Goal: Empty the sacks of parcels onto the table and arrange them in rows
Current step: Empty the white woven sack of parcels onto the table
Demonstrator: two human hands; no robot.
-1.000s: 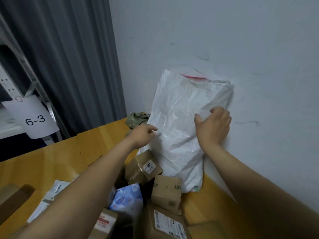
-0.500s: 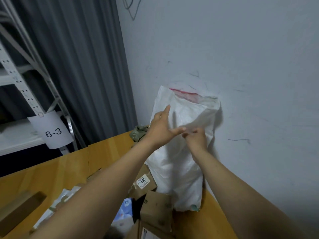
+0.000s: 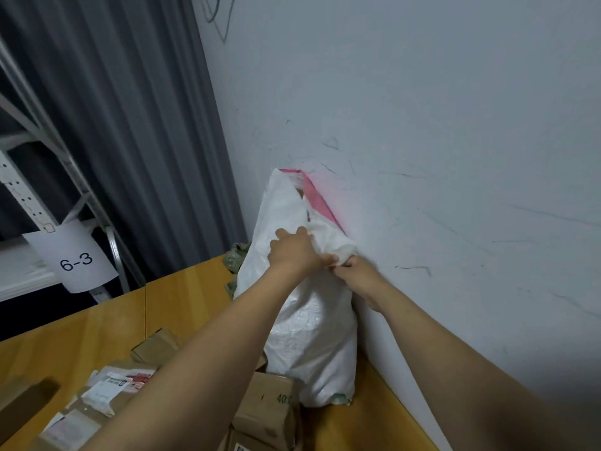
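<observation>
On the wooden table [image 3: 97, 336], at its far right edge and hard against the wall [image 3: 455, 157]: a white woven sack [image 3: 309, 336], upright, leaning on the plaster, mouth partly open at the top with a pink band showing inside. Looks soft, thin and crinkly, likely slick under a flat palm, so better gripped by bunched cloth than by the smooth sides. Bulges low and slackens toward the neck, suggesting weight settled at the bottom; probably awkward rather than truly heavy, though hard to judge. Contents hidden by the cloth, bar a brownish glimpse in the mouth, too small to name. For tipping out, probably best laid over first, then lifted by the bottom corners, mouth pointed toward the bare wood at the far left. Just near of the sack and touching its base: brown cardboard boxes [image 3: 270, 408], stiff, closed, one printed with digits. Farther left, a loose heap of flat parcels [image 3: 107, 388] with white labels, not yet in rows. On the far side of the sack, a crumpled greenish bundle [image 3: 237, 258], unclear what. Left hand [image 3: 292, 252] clenched on a gathered fold just below the mouth. Right hand [image 3: 354, 275] just beside it, toward the wall, pinching the same bunch of cloth from below. Both holding fabric only, nothing from inside.
</observation>
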